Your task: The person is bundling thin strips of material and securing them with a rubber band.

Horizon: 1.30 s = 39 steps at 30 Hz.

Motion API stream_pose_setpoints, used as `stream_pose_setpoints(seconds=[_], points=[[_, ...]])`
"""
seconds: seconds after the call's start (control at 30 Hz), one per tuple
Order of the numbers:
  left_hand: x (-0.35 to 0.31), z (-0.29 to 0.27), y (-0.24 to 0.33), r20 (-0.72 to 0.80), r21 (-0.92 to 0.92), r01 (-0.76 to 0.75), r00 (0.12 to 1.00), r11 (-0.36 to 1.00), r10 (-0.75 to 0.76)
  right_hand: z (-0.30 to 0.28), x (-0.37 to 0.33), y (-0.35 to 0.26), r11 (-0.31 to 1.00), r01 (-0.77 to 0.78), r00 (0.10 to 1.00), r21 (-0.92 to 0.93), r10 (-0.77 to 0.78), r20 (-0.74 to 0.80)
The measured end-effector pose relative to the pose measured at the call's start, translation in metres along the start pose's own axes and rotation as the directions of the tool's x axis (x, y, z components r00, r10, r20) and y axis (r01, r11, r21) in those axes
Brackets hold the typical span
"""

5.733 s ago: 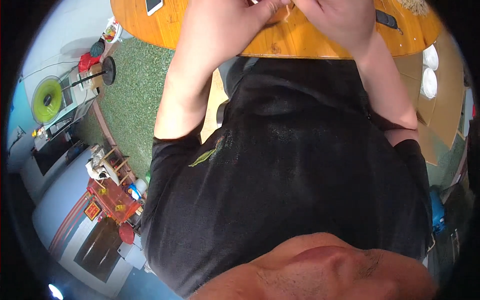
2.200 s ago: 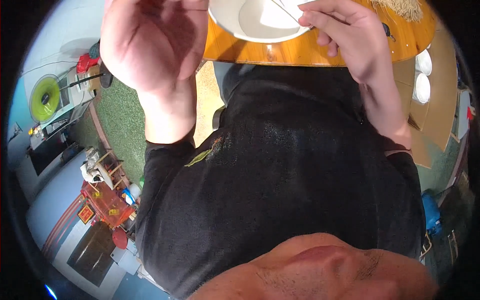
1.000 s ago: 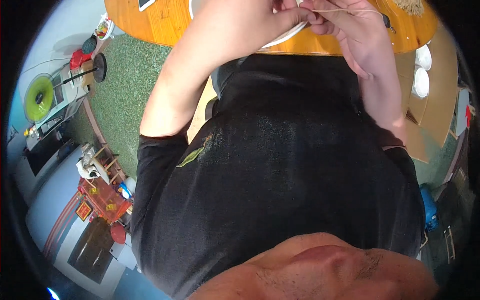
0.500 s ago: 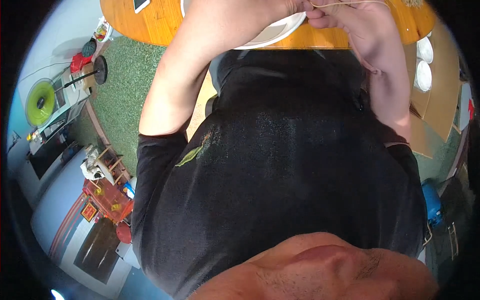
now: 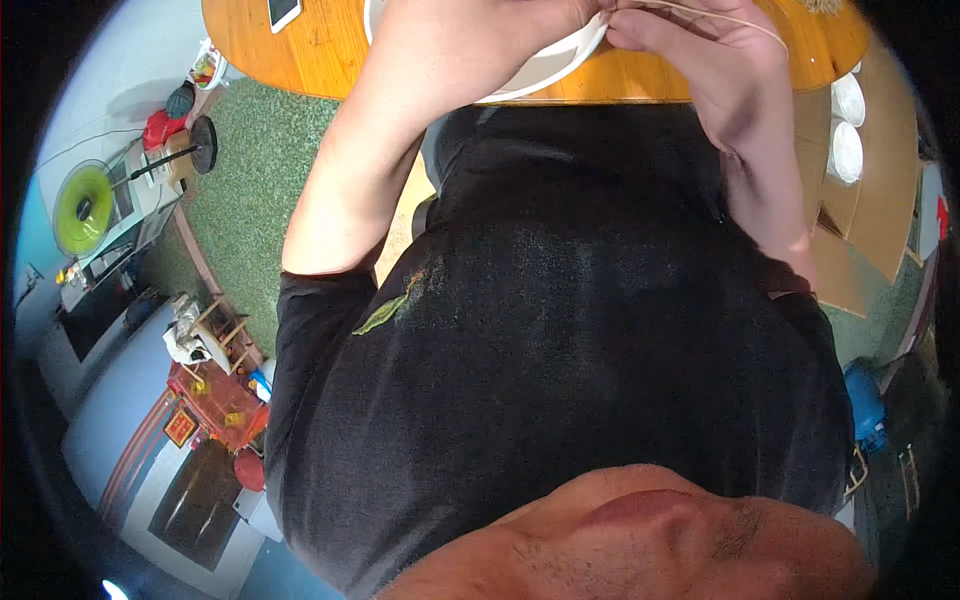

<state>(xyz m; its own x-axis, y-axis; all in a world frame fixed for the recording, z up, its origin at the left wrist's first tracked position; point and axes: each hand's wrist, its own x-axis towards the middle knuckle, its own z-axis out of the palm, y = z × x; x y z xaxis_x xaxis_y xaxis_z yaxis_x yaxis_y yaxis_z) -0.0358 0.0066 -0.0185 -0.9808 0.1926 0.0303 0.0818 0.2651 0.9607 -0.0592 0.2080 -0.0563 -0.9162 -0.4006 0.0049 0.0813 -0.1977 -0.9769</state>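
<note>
At the top edge, above the table, my two hands meet with their fingertips together. A thin tan strand point(image 5: 705, 13) runs from the pinch and loops across the palm of my right hand point(image 5: 715, 50). My right thumb and finger are pinched on it. My left hand point(image 5: 540, 22) comes in from the left, fingers bent and closed at the strand's end; its fingertips are partly cut off by the frame. Below my left hand is a white round basin or plate point(image 5: 560, 68), largely covered by the hand and forearm.
The wooden table point(image 5: 330, 50) has a phone point(image 5: 284, 12) at its left and a dry straw-like bundle point(image 5: 822, 5) at its right edge. White bowls point(image 5: 846, 150) sit on flattened cardboard point(image 5: 885, 200) at right. A green-bladed fan point(image 5: 84, 208) stands left.
My right hand has shifted slightly left and tilted, and its palm has opened a little more. The strand now curves further down over it. The pinch has risen slightly.
</note>
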Motion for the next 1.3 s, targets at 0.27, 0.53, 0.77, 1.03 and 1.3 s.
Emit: stream_pose_setpoints(seconds=[0.27,0.53,0.77,1.03,1.3], points=[[-0.002,0.004,0.002,-0.027,0.251,0.006,1.000,0.968,0.001,0.001,-0.001,0.012,0.996,-0.085,0.994,0.022,0.086,-0.070],[-0.003,0.007,0.008,-0.022,0.132,0.108,0.994,0.985,-0.106,0.004,-0.005,0.020,0.991,-0.072,0.990,0.113,0.085,-0.116],[-0.002,0.006,-0.005,0.048,-0.125,0.080,0.996,0.989,-0.075,0.002,0.000,0.035,0.991,-0.041,0.998,0.123,0.047,-0.040],[0.002,0.008,-0.001,0.081,-0.068,0.139,0.988,0.988,-0.133,-0.012,0.023,0.060,0.689,0.227,0.792,0.689,-0.542,0.281],[-0.002,0.011,-0.005,0.057,-0.069,0.080,0.995,0.994,-0.077,-0.002,-0.010,-0.019,0.882,0.189,0.979,-0.431,-0.134,0.156]])
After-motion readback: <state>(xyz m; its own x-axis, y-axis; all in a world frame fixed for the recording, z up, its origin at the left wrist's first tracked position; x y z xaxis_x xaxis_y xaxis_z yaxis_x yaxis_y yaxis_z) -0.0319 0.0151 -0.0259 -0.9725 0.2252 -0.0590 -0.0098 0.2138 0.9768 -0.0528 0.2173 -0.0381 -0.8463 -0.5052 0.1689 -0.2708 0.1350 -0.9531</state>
